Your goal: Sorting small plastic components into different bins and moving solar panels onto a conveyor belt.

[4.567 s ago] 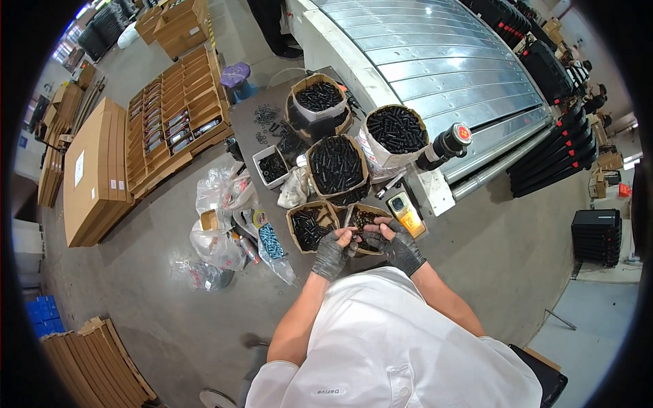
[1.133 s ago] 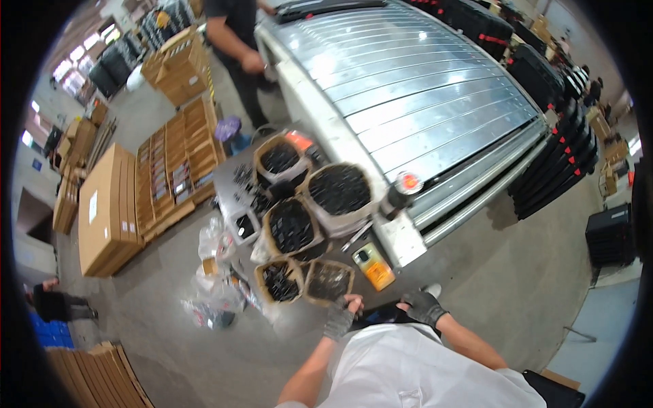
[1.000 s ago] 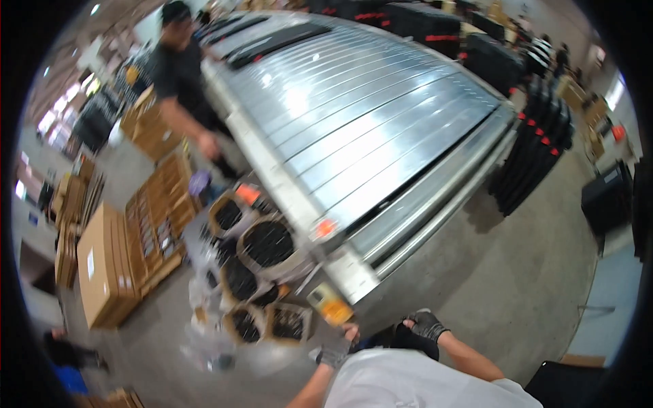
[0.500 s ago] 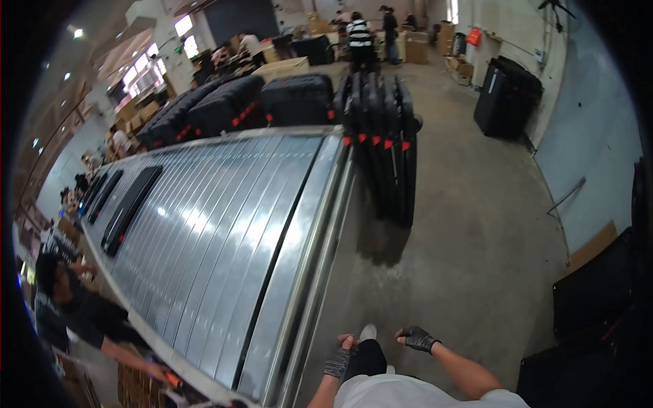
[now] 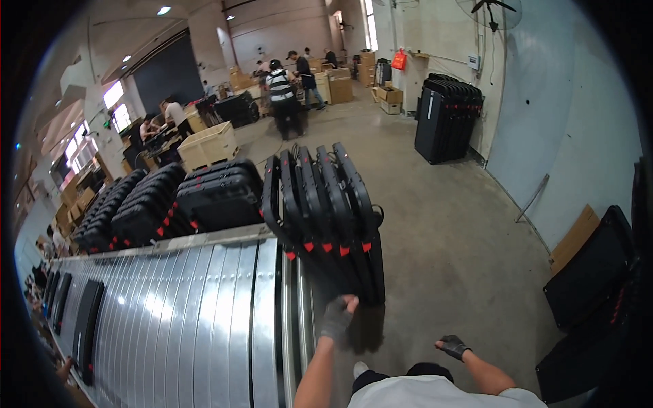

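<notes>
Forward extends the left hand (image 5: pixel 336 319), right hand (image 5: pixel 453 347) loosely curled.

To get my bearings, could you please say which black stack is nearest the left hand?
The black stack at the end of the conveyor, just beyond the left hand; other stacks stand farther away.

panels (image 5: pixel 314 194): black | corners (image 5: pixel 327 247): red | conveyor (image 5: pixel 204 306): silver | gloves (image 5: pixel 335 321): grey | shirt (image 5: pixel 435 394): white | bag (image 5: pixel 399 61): red-orange
</notes>
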The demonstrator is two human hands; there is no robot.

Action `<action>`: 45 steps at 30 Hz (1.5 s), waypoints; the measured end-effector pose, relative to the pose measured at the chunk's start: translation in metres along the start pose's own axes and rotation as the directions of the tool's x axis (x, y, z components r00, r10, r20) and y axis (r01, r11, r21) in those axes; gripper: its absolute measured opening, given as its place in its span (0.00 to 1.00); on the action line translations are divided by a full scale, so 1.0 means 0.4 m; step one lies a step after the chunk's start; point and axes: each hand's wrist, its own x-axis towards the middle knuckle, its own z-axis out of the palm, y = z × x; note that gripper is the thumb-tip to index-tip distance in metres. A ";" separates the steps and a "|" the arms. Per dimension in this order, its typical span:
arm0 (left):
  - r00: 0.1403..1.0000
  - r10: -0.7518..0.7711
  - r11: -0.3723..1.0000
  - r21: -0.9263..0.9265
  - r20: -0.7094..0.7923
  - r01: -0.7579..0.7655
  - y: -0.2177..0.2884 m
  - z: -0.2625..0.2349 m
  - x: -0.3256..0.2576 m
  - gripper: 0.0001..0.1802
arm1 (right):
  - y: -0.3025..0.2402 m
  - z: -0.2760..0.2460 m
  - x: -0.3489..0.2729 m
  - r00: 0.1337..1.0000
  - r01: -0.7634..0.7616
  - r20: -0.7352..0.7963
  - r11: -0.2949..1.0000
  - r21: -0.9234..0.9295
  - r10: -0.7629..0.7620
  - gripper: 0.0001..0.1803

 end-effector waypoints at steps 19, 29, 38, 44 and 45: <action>0.989 0.061 0.621 0.781 -0.138 0.070 0.202 0.009 1.553 0.38 | 0.417 -0.536 1.145 0.931 0.201 0.365 0.797 -0.570 0.027 0.13; 0.907 -0.335 0.345 0.863 -0.253 0.368 0.147 0.086 1.777 0.24 | -0.344 -0.840 1.451 0.926 0.374 -0.037 0.902 0.217 -0.375 0.17; 0.981 -0.075 0.479 0.857 -0.176 0.191 0.467 0.344 1.349 0.25 | -1.041 -0.797 1.509 0.425 0.893 -0.285 0.450 -0.026 -0.859 0.29; 0.947 -0.115 0.566 0.763 -0.301 0.311 0.621 0.353 0.927 0.33 | -1.057 -0.785 1.283 0.500 0.817 0.663 0.558 -0.147 -0.557 0.23; 0.932 -0.091 0.548 0.763 -0.352 0.342 0.639 0.347 0.845 0.36 | -1.002 -0.783 1.222 0.451 0.811 0.642 0.586 -0.004 -0.620 0.22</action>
